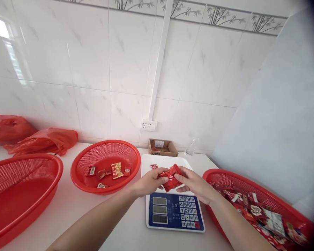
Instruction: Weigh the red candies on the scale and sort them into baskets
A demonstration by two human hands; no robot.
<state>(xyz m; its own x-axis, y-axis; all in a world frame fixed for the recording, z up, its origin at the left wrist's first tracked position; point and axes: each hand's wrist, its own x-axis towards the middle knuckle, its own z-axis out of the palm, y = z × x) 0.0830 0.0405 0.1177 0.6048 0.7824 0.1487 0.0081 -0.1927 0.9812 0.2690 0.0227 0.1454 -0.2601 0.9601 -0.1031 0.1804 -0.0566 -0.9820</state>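
Observation:
My left hand and my right hand are both closed on shiny red snack packets, held between them over the scale; how many there are I cannot tell. Beneath them is a digital scale with a white pan and a blue keypad panel; its readings are too faint to make out. A small red-and-white packet lies on the pan, just beyond my left hand. To the right, by my right forearm, a red basket holds many mixed snack packets.
A round red basket with several packets stands left of the scale. Another red basket is at the far left. Red plastic bags, a small cardboard box and a clear plastic bottle lie along the tiled wall.

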